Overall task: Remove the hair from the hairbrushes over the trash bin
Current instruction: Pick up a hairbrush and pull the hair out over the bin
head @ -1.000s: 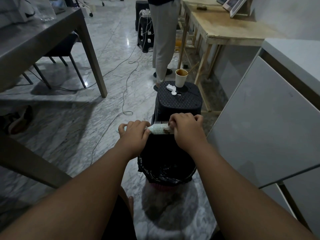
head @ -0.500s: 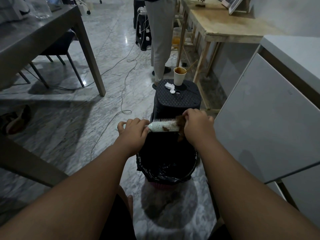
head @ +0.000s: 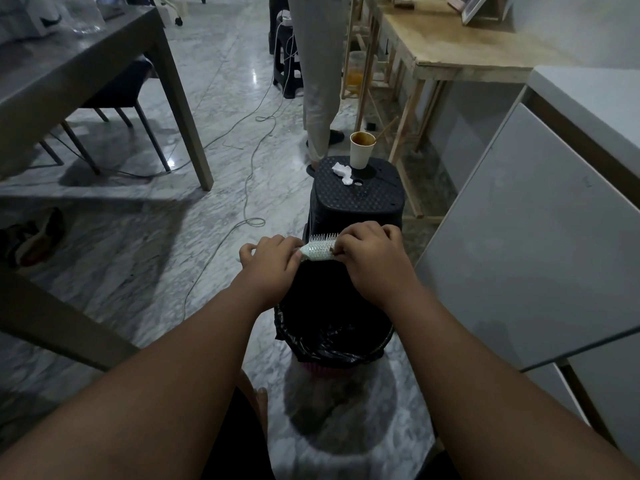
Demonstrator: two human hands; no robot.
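While the pale bristled plastic hairbrush (head: 320, 249) hovers above the black-bagged round trash bin (head: 332, 348), fingers of the left hand (head: 273, 263) clamp its handle and fingers of the right hand (head: 372, 258) pinch brown hair (head: 335, 251); pulling outward along the bristles should drop clumps inside.

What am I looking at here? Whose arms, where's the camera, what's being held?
No machine here: a person is working bare-handed, filmed by a wide-angle camera worn on their head, looking forward and down. The left hand grips the handle of a white hairbrush. The right hand curls its fingers over the bristled head, where a bit of brown hair shows. Both are above a trash bin lined with a black bag. Just behind the bin is a black stool carrying a paper cup and a crumpled tissue.
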